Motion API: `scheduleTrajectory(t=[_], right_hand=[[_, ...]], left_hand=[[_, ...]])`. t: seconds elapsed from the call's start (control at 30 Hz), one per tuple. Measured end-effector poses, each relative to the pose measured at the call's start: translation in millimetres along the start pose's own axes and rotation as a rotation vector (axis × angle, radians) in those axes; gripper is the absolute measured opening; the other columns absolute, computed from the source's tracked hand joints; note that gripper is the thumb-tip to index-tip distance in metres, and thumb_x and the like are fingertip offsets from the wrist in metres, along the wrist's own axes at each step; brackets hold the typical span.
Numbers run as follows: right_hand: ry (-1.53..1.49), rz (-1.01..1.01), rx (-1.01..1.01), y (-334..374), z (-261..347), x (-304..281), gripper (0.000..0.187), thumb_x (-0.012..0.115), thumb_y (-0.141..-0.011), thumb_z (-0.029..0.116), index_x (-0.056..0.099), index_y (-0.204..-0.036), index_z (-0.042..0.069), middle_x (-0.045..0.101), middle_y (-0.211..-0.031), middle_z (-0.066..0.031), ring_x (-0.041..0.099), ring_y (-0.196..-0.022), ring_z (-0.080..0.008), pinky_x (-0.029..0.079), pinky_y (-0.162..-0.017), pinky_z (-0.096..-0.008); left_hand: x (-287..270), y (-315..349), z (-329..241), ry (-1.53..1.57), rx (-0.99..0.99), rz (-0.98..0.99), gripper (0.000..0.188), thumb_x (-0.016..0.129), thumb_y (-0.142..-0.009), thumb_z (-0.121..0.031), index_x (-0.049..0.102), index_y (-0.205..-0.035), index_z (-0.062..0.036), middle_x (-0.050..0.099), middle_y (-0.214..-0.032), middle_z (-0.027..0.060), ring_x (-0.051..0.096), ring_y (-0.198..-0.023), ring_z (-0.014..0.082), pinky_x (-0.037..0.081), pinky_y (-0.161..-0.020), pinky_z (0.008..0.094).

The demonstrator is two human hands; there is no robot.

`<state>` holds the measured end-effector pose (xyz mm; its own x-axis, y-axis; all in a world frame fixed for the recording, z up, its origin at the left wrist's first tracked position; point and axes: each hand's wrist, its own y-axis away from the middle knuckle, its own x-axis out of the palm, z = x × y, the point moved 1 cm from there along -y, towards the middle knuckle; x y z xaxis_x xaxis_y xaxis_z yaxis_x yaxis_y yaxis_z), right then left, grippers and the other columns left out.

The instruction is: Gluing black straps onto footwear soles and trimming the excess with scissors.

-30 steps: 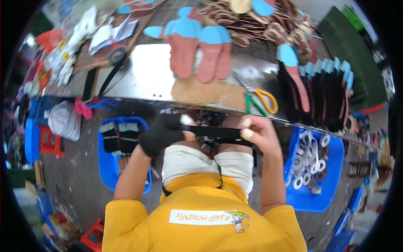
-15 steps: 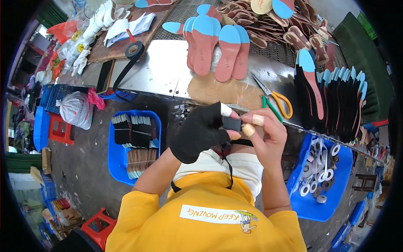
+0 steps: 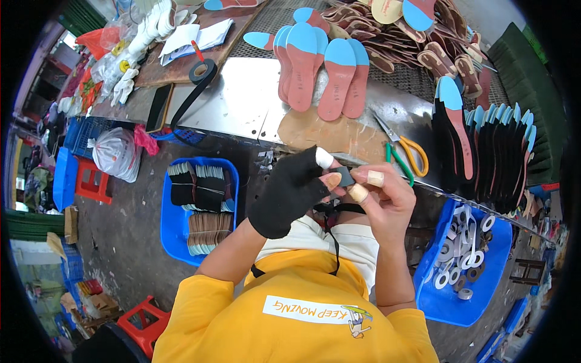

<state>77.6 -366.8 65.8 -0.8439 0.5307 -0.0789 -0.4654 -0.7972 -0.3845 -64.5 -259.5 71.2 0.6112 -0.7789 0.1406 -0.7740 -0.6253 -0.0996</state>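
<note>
Just in front of my body, both hands meet around a small, flat dark grey piece (image 3: 345, 176). My left hand (image 3: 284, 196), in a black glove with bare fingertips and a white-wrapped index finger, pinches its left side with the thumb. Closed at the opposite edge, my right hand (image 3: 390, 202) is bare, with beige tape around its index finger and thumb. The fingers partly cover the piece, so its exact kind cannot be made out. Scissors (image 3: 402, 145) with orange and green handles lie on the bench edge beyond my right hand.
Red-and-blue insoles (image 3: 336, 78) lie on the metal bench (image 3: 242, 91), beside a black tape roll (image 3: 201, 71). Black-covered insoles (image 3: 496, 151) stand in a row at right. Blue bins (image 3: 166, 227) flank me; the right bin (image 3: 426, 296) holds tape rolls. A red stool (image 3: 145, 327) stands lower left.
The dark piece has tilted between my fingers, and my left thumb now shows across its near-left side. The whole view has shifted slightly; the bench items lie as before.
</note>
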Motion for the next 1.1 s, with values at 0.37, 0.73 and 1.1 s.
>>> scheduleTrajectory(t=[0.37, 0.73, 1.1], right_hand=[[0.210, 0.170, -0.025, -1.2, 1.1, -13.4, 0.031, 0.073, -0.072, 0.003, 0.066, -0.101, -0.003, 0.069, -0.088, -0.0094, 0.066, -0.074, -0.0142, 0.055, -0.070, -0.0251], [-0.225, -0.476, 0.223, 29.0, -21.4, -113.2, 0.015, 0.057, -0.093, 0.017, 0.062, -0.091, 0.004, 0.066, -0.079, -0.0066, 0.063, -0.066, -0.0133, 0.050, -0.058, -0.0254], [0.952, -1.121, 0.435, 201.2, -31.2, -425.2, 0.031, 0.054, -0.093, 0.019, 0.062, -0.115, 0.000, 0.066, -0.107, -0.0096, 0.062, -0.097, -0.0227, 0.048, -0.084, -0.0337]], left_hand=[[9.5, 4.5, 10.2, -0.469, 0.177, -0.036, 0.017, 0.067, -0.083, -0.003, 0.065, -0.100, -0.0032, 0.066, -0.087, 0.0068, 0.061, -0.076, 0.0118, 0.049, -0.067, 0.0278], [-128.2, 45.0, 16.9, 0.126, -0.058, 0.096, 0.041, 0.077, -0.072, -0.036, 0.057, -0.091, -0.0055, 0.061, -0.091, 0.0088, 0.059, -0.084, 0.0175, 0.047, -0.077, 0.0296], [-453.3, 303.6, 153.4, -0.496, -0.737, -1.112, 0.035, 0.050, -0.095, -0.032, 0.063, -0.117, -0.0084, 0.067, -0.105, 0.0070, 0.062, -0.100, 0.0168, 0.048, -0.085, 0.0330]])
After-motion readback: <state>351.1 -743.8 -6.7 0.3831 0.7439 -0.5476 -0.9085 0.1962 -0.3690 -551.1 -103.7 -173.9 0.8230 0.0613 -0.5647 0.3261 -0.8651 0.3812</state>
